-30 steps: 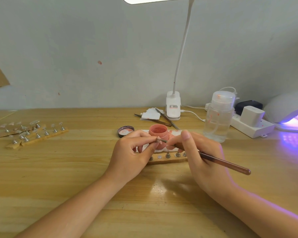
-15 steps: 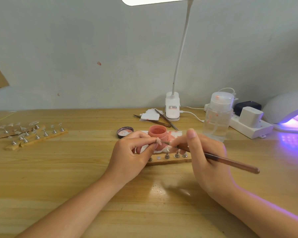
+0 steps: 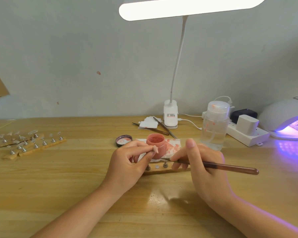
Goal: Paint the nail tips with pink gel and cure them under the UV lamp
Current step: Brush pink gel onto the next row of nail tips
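Note:
My left hand [image 3: 127,162] pinches a small nail tip [image 3: 155,149] on its stand, held just in front of the open pink gel jar [image 3: 156,145]. My right hand [image 3: 201,167] grips a brown brush [image 3: 230,167]; its bristle end points left, just below the nail tip. Under both hands lies a wooden holder strip [image 3: 160,170] with metal pegs. The UV lamp [image 3: 286,117] glows purple at the far right with nail stands inside it.
The jar's lid [image 3: 123,140] lies left of the jar on stained tissue [image 3: 172,146]. More holder strips with clear tips [image 3: 33,145] sit far left. A clear pump bottle [image 3: 214,126], power strip [image 3: 246,134], desk lamp base [image 3: 170,114] and tweezers [image 3: 162,126] stand behind.
My right hand drew the brush slightly right and down, away from the nail tip. My left hand keeps the tip in about the same place.

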